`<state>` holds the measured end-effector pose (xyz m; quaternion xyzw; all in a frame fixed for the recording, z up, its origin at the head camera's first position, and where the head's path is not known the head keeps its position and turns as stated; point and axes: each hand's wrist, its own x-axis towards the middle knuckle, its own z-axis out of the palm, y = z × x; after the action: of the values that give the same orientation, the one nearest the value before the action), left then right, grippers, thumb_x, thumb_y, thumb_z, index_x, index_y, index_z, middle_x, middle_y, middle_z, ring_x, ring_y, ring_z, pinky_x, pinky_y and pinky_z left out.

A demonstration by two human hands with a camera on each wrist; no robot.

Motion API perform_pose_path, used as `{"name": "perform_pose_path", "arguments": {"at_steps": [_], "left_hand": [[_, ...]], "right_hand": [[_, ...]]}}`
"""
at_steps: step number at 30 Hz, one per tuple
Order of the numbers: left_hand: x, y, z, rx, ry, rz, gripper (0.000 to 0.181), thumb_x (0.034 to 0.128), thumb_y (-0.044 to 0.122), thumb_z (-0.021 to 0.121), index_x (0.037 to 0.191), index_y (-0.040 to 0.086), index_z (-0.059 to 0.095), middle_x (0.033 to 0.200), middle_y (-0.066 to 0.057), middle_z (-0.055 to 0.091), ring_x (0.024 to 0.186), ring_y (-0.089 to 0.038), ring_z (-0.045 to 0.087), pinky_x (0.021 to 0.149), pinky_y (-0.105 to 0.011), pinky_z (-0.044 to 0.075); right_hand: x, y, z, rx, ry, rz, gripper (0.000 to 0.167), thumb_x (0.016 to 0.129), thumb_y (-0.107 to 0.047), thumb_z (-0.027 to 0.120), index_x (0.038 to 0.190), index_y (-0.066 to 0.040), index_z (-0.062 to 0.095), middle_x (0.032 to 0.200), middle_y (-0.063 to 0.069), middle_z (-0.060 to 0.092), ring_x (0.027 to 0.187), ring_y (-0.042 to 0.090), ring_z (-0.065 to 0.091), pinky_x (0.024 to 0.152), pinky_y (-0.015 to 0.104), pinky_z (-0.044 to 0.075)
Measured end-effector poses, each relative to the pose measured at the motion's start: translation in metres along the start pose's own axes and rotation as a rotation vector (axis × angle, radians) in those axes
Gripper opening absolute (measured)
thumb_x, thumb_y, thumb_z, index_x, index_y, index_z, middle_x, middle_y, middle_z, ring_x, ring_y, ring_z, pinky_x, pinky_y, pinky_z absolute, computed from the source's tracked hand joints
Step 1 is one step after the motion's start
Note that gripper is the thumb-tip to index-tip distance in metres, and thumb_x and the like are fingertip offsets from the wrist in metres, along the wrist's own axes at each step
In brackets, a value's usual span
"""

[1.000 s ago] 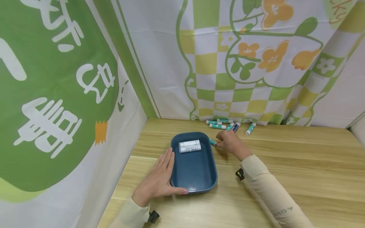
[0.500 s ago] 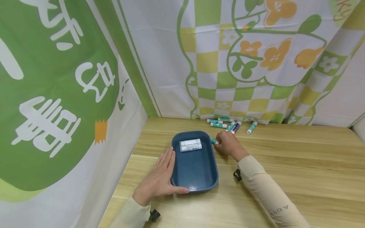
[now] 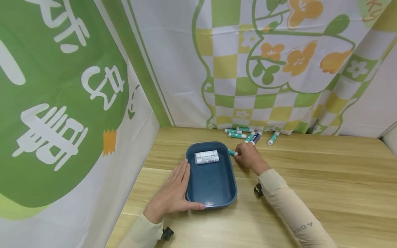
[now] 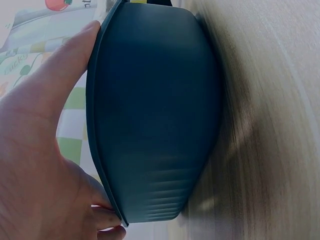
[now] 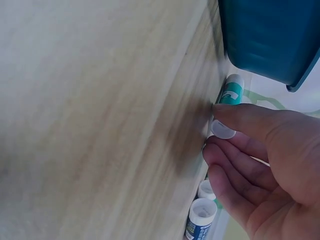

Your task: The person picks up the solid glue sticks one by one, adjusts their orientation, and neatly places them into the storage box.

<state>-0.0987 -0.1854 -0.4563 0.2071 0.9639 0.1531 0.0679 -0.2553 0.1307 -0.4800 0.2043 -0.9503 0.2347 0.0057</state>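
Observation:
In the head view a blue tray [image 3: 211,186] stands on the table with two white-labelled tubes [image 3: 206,157] side by side in its far end. My left hand [image 3: 172,194] rests along the tray's left and front rim, fingers straight and thumb [image 4: 75,55] stretched out. Just right of the tray, my right hand [image 3: 249,158] pinches the near end of a green-labelled tube [image 3: 232,152] between thumb and fingers. The right wrist view shows this tube's green part [image 5: 232,92] beyond the thumb and its white end [image 5: 222,130] between the fingertips.
Several green tubes [image 3: 237,135] with white ends lie at the table's back edge. A navy tube [image 3: 256,138] lies among them, and another green tube [image 3: 273,138] sits apart to the right. Printed cloth [image 3: 235,69] hangs behind the wooden table [image 3: 310,165].
My right hand has closed in on the green tube's near end and has then held nearly still. The left hand and the tray keep their places.

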Motion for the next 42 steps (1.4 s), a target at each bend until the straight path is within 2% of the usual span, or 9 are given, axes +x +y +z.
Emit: {"name": "perform_pose_path", "arguments": {"at_steps": [5,11,21,27,33,42], "left_hand": [[0.000,0.000,-0.001,-0.002,-0.001,-0.007,0.145,0.0742,0.090,0.067,0.168,-0.003,0.006,0.178,-0.023,-0.002,0.167,-0.039,0.004,0.134,-0.056,0.017],[-0.001,-0.003,0.001,-0.008,0.022,0.004,0.145,0.0741,0.088,0.068,0.167,-0.005,0.008,0.177,-0.024,0.000,0.166,-0.040,0.006,0.134,-0.058,0.019],[-0.001,-0.004,0.001,-0.024,0.015,0.005,0.145,0.0748,0.088,0.068,0.168,-0.004,0.006,0.177,-0.024,-0.002,0.166,-0.039,0.004,0.134,-0.058,0.019],[0.000,-0.003,0.001,-0.011,0.014,0.006,0.146,0.0742,0.089,0.068,0.168,-0.003,0.004,0.177,-0.024,-0.001,0.166,-0.040,0.004,0.134,-0.058,0.019],[0.001,-0.002,0.001,-0.010,0.005,0.006,0.145,0.0744,0.090,0.066,0.168,-0.001,0.003,0.178,-0.023,-0.002,0.167,-0.038,0.003,0.134,-0.057,0.018],[0.002,-0.002,0.002,-0.004,0.006,0.003,0.145,0.0740,0.090,0.066,0.168,-0.002,0.005,0.178,-0.022,-0.001,0.167,-0.037,0.003,0.134,-0.057,0.017]], "right_hand": [[-0.002,0.002,-0.001,0.020,0.027,-0.007,0.008,0.089,-0.005,0.078,0.092,0.002,0.080,0.090,0.016,0.080,0.084,0.028,0.077,0.076,0.044,0.064],[-0.003,0.007,-0.001,0.062,0.059,-0.019,0.014,0.091,-0.007,0.077,0.100,0.004,0.079,0.094,0.018,0.080,0.087,0.030,0.077,0.078,0.046,0.064],[-0.010,0.014,-0.003,0.152,0.098,-0.022,0.013,0.093,-0.008,0.076,0.102,0.001,0.080,0.097,0.016,0.081,0.089,0.029,0.077,0.081,0.045,0.065],[-0.011,0.016,-0.009,0.192,0.110,-0.012,0.010,0.094,-0.009,0.078,0.102,-0.003,0.081,0.097,0.014,0.081,0.090,0.028,0.078,0.083,0.045,0.065],[-0.010,0.016,-0.018,0.197,0.135,0.019,0.014,0.095,-0.012,0.079,0.105,-0.002,0.081,0.098,0.015,0.082,0.091,0.031,0.078,0.084,0.048,0.064],[-0.010,0.011,-0.034,0.202,0.212,-0.044,0.019,0.094,-0.013,0.081,0.107,0.000,0.081,0.099,0.018,0.082,0.089,0.033,0.079,0.082,0.049,0.066]]}}
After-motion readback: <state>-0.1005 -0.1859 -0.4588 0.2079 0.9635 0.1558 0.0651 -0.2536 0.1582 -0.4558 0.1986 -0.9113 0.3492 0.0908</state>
